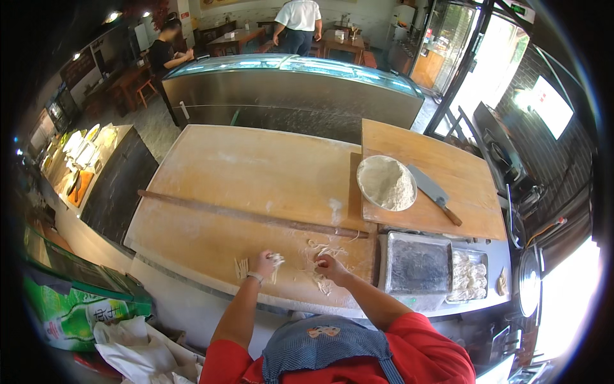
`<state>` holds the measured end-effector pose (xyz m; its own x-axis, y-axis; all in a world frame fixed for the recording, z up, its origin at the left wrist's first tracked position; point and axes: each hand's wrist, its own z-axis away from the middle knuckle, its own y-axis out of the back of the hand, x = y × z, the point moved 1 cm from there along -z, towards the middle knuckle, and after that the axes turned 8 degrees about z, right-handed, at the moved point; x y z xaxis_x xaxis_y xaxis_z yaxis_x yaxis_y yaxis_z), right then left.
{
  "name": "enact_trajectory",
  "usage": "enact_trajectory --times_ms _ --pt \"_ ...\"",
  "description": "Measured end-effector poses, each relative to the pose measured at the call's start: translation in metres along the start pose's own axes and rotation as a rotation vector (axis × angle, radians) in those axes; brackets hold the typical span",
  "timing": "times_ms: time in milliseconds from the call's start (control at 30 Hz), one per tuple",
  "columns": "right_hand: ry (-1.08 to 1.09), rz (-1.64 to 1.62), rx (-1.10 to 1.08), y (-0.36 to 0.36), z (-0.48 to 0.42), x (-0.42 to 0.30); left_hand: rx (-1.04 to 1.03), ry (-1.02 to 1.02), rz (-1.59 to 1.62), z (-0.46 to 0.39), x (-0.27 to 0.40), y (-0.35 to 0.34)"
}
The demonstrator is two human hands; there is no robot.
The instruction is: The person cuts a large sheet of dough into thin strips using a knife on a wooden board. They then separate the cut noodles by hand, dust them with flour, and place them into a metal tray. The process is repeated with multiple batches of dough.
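Observation:
My left hand (265,264) is closed on a bunch of cut noodles (276,261) low over the floured wooden board (225,158). A short row of noodle strips (242,268) lies just left of it. On the right, my right hand (329,267) is at a loose pile of noodles (327,250), its fingers bent over some strands; whether it grips them is unclear. Beyond both hands a long wooden rolling pin (254,217) lies slantwise across the board, with a strand over its right end.
A bowl of flour (386,183) and a cleaver (434,193) rest on a raised board (431,149) at right. Nearer are a metal tray (418,264) and a tray of noodle bundles (469,276). Two people (165,53) (300,24) stand beyond the display counter (292,91).

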<state>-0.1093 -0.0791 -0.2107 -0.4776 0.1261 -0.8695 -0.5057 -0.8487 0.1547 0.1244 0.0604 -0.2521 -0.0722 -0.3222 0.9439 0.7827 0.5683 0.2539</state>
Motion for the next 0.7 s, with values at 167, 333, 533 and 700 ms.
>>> enact_trajectory --times_ms 167,333,533,700 --pt "0.356 0.586 -0.175 -0.027 0.011 -0.062 -0.31 0.144 0.457 0.024 0.124 -0.042" --pt "0.301 0.458 0.213 -0.032 -0.018 -0.038 -0.251 0.15 0.984 0.029 0.183 -0.047" --pt "0.19 0.641 0.195 0.009 -0.001 -0.054 0.071 -0.026 0.533 -0.024 0.107 0.037" --pt "0.537 0.615 0.422 0.028 0.026 -0.098 0.056 -0.296 -0.115 -0.008 0.075 0.001"
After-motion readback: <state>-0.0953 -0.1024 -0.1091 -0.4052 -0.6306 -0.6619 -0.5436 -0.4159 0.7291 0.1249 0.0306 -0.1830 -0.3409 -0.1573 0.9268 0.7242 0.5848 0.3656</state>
